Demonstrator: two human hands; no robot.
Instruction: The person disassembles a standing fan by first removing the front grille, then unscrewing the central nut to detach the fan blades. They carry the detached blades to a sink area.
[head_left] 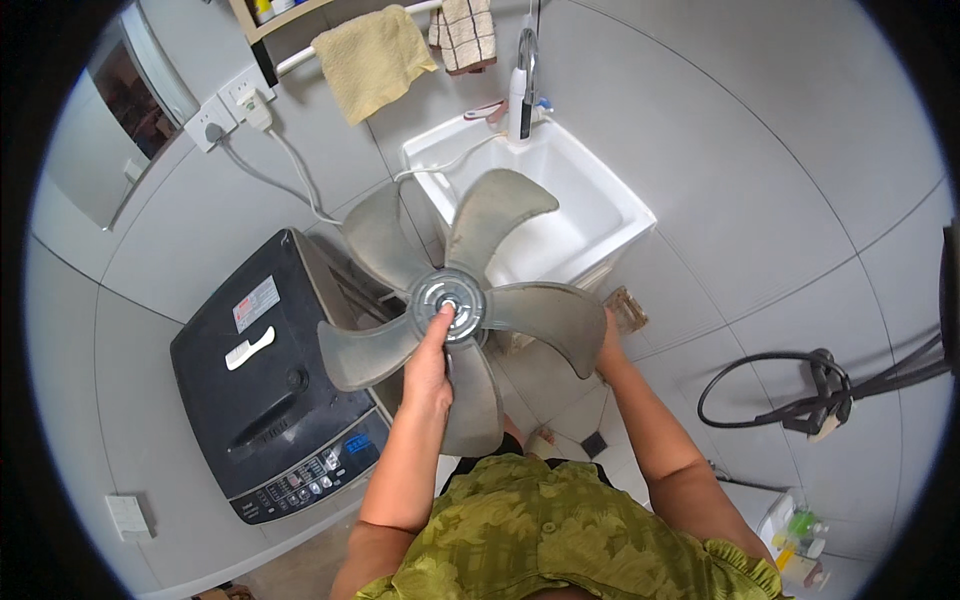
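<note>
A grey, semi-transparent fan blade [470,280] with several broad, dusty-looking petals is held up in front of me. My left hand [428,368] grips it at the round hub. The thumb presses on the hub's centre, and the other fingers are hidden behind. At the tip of the right-hand petal, my right hand [607,348] holds the edge, mostly covered by the petal. Just beyond the fan blade is a white sink [628,205], partly hidden by it, with a tall faucet [522,95] at its back corner.
A black top-loading washing machine [275,390] stands at the left, a white comb [250,348] on its lid. Towels [375,62] hang from a wall rail. Plugs and cords [255,108] are on the left wall. A black hose [770,360] hangs at the right.
</note>
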